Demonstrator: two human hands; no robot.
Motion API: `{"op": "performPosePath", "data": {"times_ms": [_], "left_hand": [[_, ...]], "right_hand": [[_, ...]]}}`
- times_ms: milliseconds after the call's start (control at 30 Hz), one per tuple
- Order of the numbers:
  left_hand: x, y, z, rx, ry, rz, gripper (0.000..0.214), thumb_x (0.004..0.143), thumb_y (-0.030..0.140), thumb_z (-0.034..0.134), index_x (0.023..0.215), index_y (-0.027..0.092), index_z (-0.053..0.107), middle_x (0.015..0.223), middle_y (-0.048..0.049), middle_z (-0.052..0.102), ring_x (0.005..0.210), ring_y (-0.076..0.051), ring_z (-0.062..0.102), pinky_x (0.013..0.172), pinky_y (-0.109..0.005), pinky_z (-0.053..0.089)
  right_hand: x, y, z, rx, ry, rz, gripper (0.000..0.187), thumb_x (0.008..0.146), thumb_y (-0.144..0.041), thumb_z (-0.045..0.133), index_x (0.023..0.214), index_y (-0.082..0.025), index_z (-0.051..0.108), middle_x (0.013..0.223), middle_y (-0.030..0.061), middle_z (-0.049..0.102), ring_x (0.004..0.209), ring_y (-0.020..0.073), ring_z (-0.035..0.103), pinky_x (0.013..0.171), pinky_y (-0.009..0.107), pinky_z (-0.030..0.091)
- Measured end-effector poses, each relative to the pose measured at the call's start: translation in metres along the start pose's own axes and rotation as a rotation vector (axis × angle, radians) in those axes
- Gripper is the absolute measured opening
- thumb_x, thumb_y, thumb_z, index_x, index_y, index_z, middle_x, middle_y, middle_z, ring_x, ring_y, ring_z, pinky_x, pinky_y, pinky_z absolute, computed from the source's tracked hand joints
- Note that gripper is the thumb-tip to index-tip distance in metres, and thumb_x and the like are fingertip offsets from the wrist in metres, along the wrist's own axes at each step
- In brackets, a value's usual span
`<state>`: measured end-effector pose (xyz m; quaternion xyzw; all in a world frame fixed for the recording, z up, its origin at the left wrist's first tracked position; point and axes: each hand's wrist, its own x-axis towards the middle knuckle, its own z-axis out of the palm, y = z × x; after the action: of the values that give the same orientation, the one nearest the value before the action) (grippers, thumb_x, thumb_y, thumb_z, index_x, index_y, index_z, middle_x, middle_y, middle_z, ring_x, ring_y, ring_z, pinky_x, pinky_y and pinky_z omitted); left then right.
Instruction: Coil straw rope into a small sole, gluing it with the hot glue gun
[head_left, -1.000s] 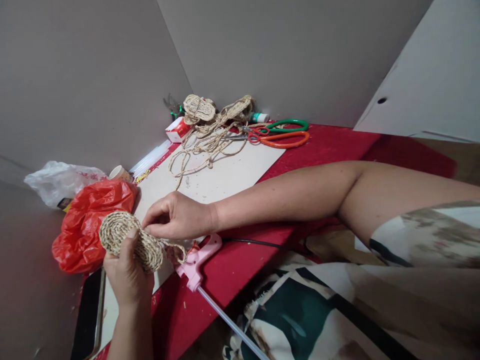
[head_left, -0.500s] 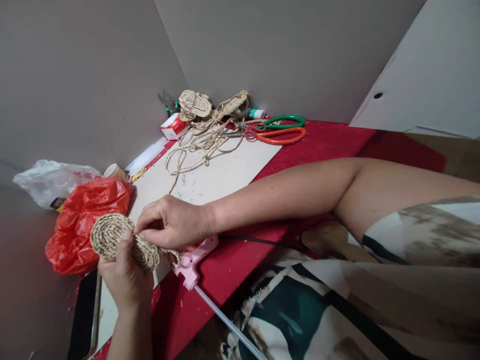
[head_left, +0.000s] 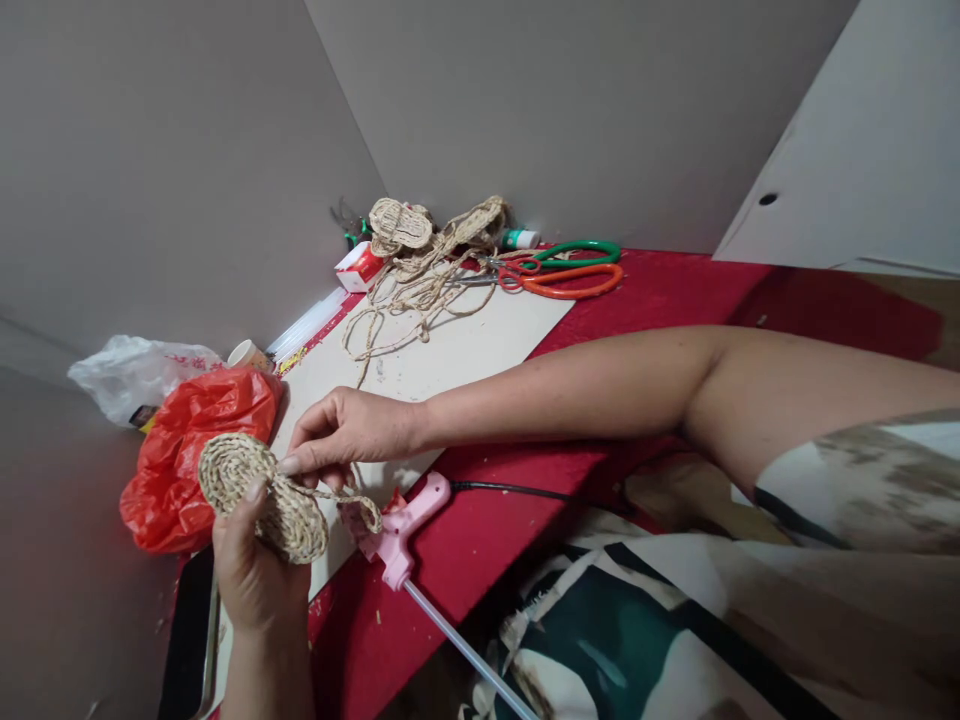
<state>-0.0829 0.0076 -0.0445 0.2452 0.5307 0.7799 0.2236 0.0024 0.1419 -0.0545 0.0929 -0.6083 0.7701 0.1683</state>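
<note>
My left hand [head_left: 253, 575] grips a small woven straw sole [head_left: 259, 490], thumb pressed on its top face, holding it above the table's near corner. My right hand [head_left: 345, 432] reaches in from the right and pinches the braided straw cord [head_left: 352, 500] at the sole's edge, fingers pressed together. The cord's loose tail curls down toward a pink hot glue gun [head_left: 401, 520] lying on the red table [head_left: 660, 290], with a clear glue stick [head_left: 469, 655] jutting from its back.
A white board [head_left: 465, 350] covers the table's middle. At the back lie tangled straw braid with finished soles [head_left: 420, 250], orange and green scissors [head_left: 562, 268], and a red-white box [head_left: 358, 266]. A red plastic bag [head_left: 195, 440] and a white bag [head_left: 127, 375] sit left. A dark tray [head_left: 187, 640] is near my left wrist.
My right hand has slid slightly right along the sole's edge, drawing the cord out. The camera view shifted a little; the left hand keeps its hold on the sole.
</note>
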Motion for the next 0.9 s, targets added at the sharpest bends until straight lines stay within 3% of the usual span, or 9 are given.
{"op": "performPosePath", "data": {"times_ms": [200, 367, 667, 900], "left_hand": [[-0.002, 0.001, 0.0, 0.074, -0.064, -0.004, 0.032, 0.064, 0.025, 0.073, 0.094, 0.015, 0.066, 0.077, -0.0017, 0.065, 0.063, -0.012, 0.06, 0.06, -0.022, 0.051], [-0.002, 0.002, -0.001, 0.132, -0.106, 0.039, 0.03, 0.068, 0.024, 0.073, 0.096, 0.015, 0.066, 0.079, -0.0017, 0.066, 0.064, -0.012, 0.062, 0.063, -0.022, 0.052], [-0.002, 0.001, -0.004, 0.194, -0.085, 0.089, 0.028, 0.067, 0.023, 0.075, 0.092, 0.015, 0.067, 0.077, -0.0016, 0.065, 0.062, -0.012, 0.062, 0.058, -0.02, 0.051], [-0.001, -0.001, -0.004, 0.228, -0.063, 0.125, 0.03, 0.065, 0.024, 0.077, 0.093, 0.016, 0.068, 0.078, -0.0004, 0.064, 0.063, -0.011, 0.061, 0.058, -0.02, 0.051]], "right_hand": [[0.001, -0.001, -0.003, 0.117, -0.078, 0.09, 0.023, 0.078, -0.029, 0.068, 0.075, -0.008, 0.058, 0.062, -0.0027, 0.061, 0.044, 0.0024, 0.052, 0.043, 0.014, 0.041], [0.0, -0.005, -0.005, 0.123, -0.127, 0.103, 0.015, 0.086, -0.018, 0.057, 0.074, -0.008, 0.055, 0.06, -0.0041, 0.058, 0.043, 0.002, 0.051, 0.043, 0.013, 0.04], [0.0, -0.006, -0.014, 0.037, -0.274, 0.03, 0.012, 0.087, -0.018, 0.054, 0.081, -0.008, 0.055, 0.068, -0.001, 0.062, 0.05, 0.003, 0.055, 0.047, 0.014, 0.042], [-0.003, -0.009, -0.011, -0.107, -0.22, -0.073, 0.013, 0.087, -0.017, 0.053, 0.078, -0.008, 0.052, 0.063, -0.0027, 0.055, 0.046, 0.0023, 0.047, 0.045, 0.015, 0.039]]}}
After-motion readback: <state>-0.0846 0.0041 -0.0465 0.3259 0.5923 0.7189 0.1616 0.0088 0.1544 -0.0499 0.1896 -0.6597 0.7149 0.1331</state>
